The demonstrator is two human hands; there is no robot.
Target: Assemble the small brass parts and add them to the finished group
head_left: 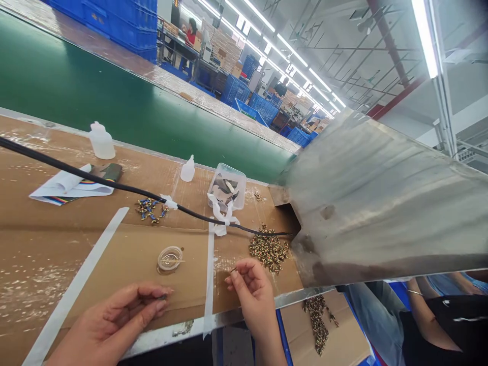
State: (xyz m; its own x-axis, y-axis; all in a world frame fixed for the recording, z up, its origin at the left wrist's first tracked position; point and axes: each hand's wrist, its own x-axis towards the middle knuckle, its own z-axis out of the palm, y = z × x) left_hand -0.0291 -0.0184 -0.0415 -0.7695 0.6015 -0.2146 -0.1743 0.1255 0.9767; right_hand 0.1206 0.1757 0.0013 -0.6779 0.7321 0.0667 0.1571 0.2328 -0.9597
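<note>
My left hand pinches a small dark part between thumb and fingertips above the front of the cardboard-covered bench. To its right, my right hand has thumb and forefinger pressed together on something tiny, too small to make out. Just beyond my right hand lies a heap of small black-and-gold parts. A round clear dish with a thin stick across it sits past my left hand. Farther back is a smaller cluster of blue-and-gold parts.
A black cable crosses the bench, tied with white strips. Behind it stand two white squeeze bottles and a clear plastic box. A metal panel rises at right. Beyond runs a green belt. Another person's arm is at lower right.
</note>
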